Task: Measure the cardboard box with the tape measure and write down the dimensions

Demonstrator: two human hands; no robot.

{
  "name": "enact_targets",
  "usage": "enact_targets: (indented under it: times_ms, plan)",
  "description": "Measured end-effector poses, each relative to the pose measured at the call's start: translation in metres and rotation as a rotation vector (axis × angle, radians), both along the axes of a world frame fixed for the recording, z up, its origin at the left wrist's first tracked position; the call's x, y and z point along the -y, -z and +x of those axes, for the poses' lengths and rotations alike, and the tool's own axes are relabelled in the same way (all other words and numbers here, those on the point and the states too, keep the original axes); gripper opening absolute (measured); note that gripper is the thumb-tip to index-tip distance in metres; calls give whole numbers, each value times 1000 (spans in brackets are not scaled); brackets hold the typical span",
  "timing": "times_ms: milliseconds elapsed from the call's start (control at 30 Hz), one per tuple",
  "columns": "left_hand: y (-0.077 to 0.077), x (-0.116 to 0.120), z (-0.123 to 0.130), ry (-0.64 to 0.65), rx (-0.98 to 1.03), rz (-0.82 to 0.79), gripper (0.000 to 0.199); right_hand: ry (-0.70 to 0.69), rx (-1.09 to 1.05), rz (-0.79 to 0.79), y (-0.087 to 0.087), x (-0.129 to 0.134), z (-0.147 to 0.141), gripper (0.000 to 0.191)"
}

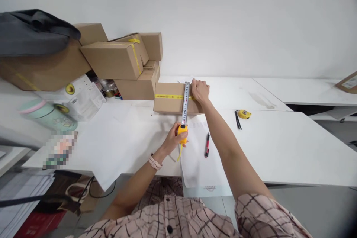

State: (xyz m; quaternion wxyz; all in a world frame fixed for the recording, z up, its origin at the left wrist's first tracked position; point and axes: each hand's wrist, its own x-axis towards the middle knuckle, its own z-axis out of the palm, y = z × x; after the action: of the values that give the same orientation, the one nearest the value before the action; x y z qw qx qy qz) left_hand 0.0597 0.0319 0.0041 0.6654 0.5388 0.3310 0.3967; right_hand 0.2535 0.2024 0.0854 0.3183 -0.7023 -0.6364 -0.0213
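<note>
My left hand (178, 135) is wrapped round a yellow tape measure (183, 131), held low in front of a cardboard box (167, 102). The silver blade (185, 100) is pulled out away from me and lies across the box top to its far edge, crossing a strip of yellow tape. My right hand (200, 91) is curled over the right end of the same box, beside the blade's tip; its fingertips are partly hidden. Below the box, a red and black pen (207, 145) rests on white paper (192, 167).
Several cardboard boxes (111, 59) are stacked at the left against the wall, a dark bag (33, 37) on top. A mint-green bottle (47, 115) lies by them. A second yellow tape measure (244, 114) with a black strap sits right. Another carton (348, 81) stands at the far right.
</note>
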Motion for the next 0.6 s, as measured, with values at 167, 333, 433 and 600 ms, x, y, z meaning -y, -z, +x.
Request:
enact_targets:
  times_ms: [167,333,433,600]
  plan:
    - [6,0,3,-5,10,-15,49,26,-36,37,0,-1,-3,59]
    - [15,0,7,-5,9,-28,51,32,-49,29,-3,1,-7,55]
    - [19,0,11,-11,-10,-30,52,35,-36,33,-2,1,-7,54]
    - [22,1,14,-21,-60,2,54,42,-11,41,1,-2,-6,57]
